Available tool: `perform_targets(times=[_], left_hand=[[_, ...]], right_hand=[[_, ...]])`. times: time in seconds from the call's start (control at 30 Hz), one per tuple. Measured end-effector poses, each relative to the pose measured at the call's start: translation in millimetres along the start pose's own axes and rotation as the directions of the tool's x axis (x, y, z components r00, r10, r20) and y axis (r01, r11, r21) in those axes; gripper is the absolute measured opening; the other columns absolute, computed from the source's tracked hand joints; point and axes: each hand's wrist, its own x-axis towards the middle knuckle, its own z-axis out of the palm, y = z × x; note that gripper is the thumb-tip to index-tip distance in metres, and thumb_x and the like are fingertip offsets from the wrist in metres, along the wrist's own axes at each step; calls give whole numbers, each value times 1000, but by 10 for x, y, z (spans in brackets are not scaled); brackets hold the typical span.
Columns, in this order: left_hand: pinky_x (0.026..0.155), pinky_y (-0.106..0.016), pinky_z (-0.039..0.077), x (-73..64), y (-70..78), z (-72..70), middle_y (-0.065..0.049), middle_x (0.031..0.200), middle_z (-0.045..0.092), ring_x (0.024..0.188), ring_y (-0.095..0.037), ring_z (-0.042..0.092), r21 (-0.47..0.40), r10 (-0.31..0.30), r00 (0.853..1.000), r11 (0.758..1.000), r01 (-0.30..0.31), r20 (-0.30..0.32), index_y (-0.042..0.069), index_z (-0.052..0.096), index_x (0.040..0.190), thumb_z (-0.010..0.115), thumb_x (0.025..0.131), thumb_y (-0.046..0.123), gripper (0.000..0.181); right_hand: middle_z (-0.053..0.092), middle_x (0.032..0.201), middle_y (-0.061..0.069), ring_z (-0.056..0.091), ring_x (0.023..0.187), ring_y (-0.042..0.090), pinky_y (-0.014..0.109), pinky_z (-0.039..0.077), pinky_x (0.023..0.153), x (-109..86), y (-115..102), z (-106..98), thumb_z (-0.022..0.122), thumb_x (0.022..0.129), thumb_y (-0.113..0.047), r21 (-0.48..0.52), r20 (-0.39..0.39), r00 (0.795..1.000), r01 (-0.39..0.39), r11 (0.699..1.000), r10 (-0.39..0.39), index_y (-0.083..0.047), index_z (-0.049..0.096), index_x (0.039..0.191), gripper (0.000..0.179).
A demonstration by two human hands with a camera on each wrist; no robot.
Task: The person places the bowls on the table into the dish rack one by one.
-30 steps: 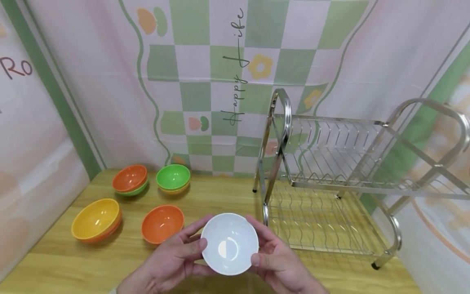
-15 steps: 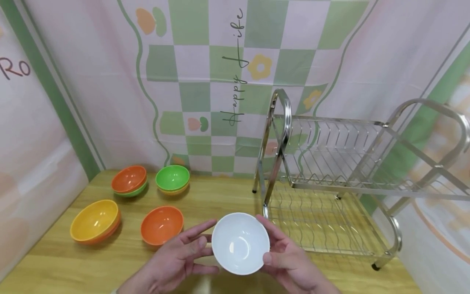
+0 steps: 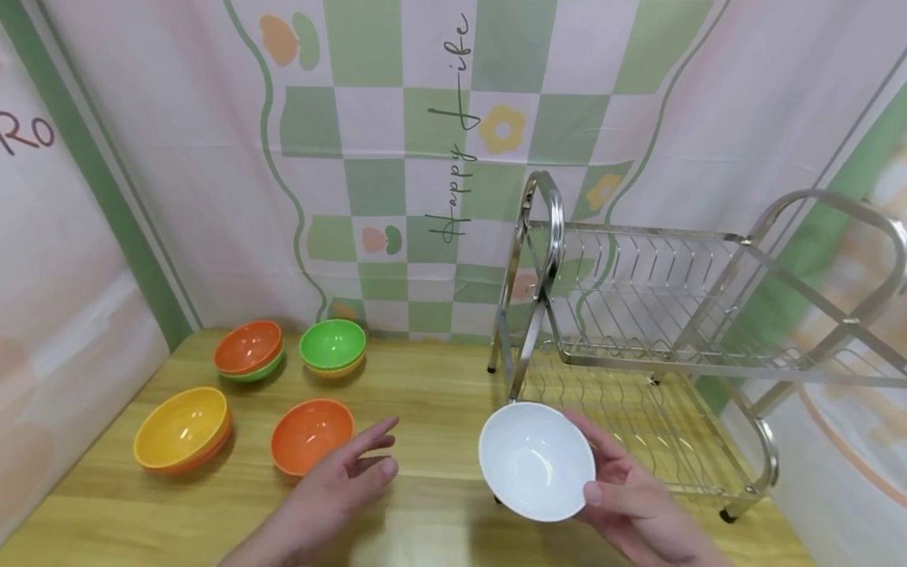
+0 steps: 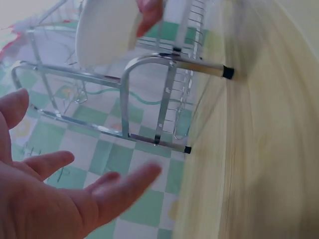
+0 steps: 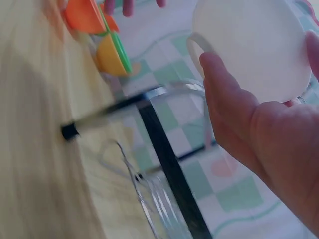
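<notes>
White bowl: held up off the worktop, mouth upward, by the rack's left end. Right hand pinches its right side, thumb at the rim, fingers behind. One-sided hold; to my eye, wants a firm pinch, steady wrist, rim kept off the bars. Left hand loosely spread, holding nothing, nearest the orange bowl.

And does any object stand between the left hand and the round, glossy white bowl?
Nothing visible does: the head view shows the wooden tabletop beneath the gap from the left hand to the white bowl in the right hand.
</notes>
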Motion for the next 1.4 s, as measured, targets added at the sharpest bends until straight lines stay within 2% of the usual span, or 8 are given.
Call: perform_targets(times=[0.3, 0.47, 0.57, 0.73, 0.9, 1.13, 1.3, 1.4], left_hand=[[108, -65, 31, 247, 37, 268, -9, 160, 26, 139, -42, 32, 330, 55, 995, 944, -25, -84, 41, 23, 157, 75, 84, 54, 90], [109, -65, 28, 523, 42, 503, -6, 163, 15, 139, -43, 31, 394, 86, 995, 917, -57, -56, 49, 8, 155, 80, 74, 58, 108], [107, -60, 36, 675, 61, 633, -6, 163, 16, 137, -41, 36, 316, 68, 997, 947, -58, -21, 55, 8, 153, 82, 73, 53, 110], [95, -50, 51, 897, 107, 822, -20, 156, 31, 119, -35, 57, 25, -8, 999, 1000, 7, 34, 55, 21, 151, 84, 80, 32, 98], [82, -44, 59, 1076, 103, 960, -21, 130, 58, 89, -26, 69, -283, -70, 997, 956, 79, 44, 32, 33, 156, 78, 84, 4, 89], [73, -42, 61, 1146, 60, 1038, -14, 92, 71, 72, -25, 69, -321, -135, 991, 938, 131, 8, 1, 54, 138, 74, 87, 2, 54], [72, -40, 62, 1176, 48, 1052, -13, 87, 70, 68, -22, 67, -296, -160, 987, 943, 153, 2, -1, 68, 104, 73, 88, 1, 17], [71, -40, 62, 1178, 52, 1057, -13, 87, 70, 68, -21, 67, -298, -167, 986, 941, 160, 2, -1, 68, 98, 73, 88, -1, 11]], right_hand=[[27, 158, 4, 39, 136, 29, 51, 39, 108, -225, -322, -269, 29, 97, 20, -32, -22, 997, 72, 997, -72, -21, 16, 161, 77], [31, 156, 1, 41, 135, 25, 48, 42, 107, -274, -482, -376, 25, 97, 22, -30, -63, 991, 117, 993, -119, -21, 17, 161, 77], [31, 157, -2, 40, 136, 23, 49, 41, 107, -278, -535, -423, 24, 97, 22, -12, -69, 988, 136, 991, -137, -21, 15, 161, 77], [30, 157, -2, 40, 135, 22, 50, 43, 106, -267, -555, -497, 26, 98, 21, -60, -72, 985, 151, 987, -155, -20, 15, 161, 76], [31, 154, 4, 43, 132, 24, 51, 45, 103, -201, -580, -558, 30, 97, 21, -172, -111, 979, 151, 973, -172, -16, 23, 159, 72], [37, 151, 9, 50, 126, 25, 50, 48, 100, -100, -639, -571, 29, 96, 23, -211, -91, 977, 172, 962, -194, -10, 30, 156, 69], [39, 149, 8, 52, 125, 23, 47, 50, 99, -46, -685, -607, 34, 97, 21, -309, -159, 973, 113, 944, -169, -14, 34, 154, 67], [17, 158, 22, 54, 123, 21, 45, 50, 98, 12, -719, -620, 40, 96, 19, -370, -259, 957, 27, 928, -131, -16, 29, 157, 71]])
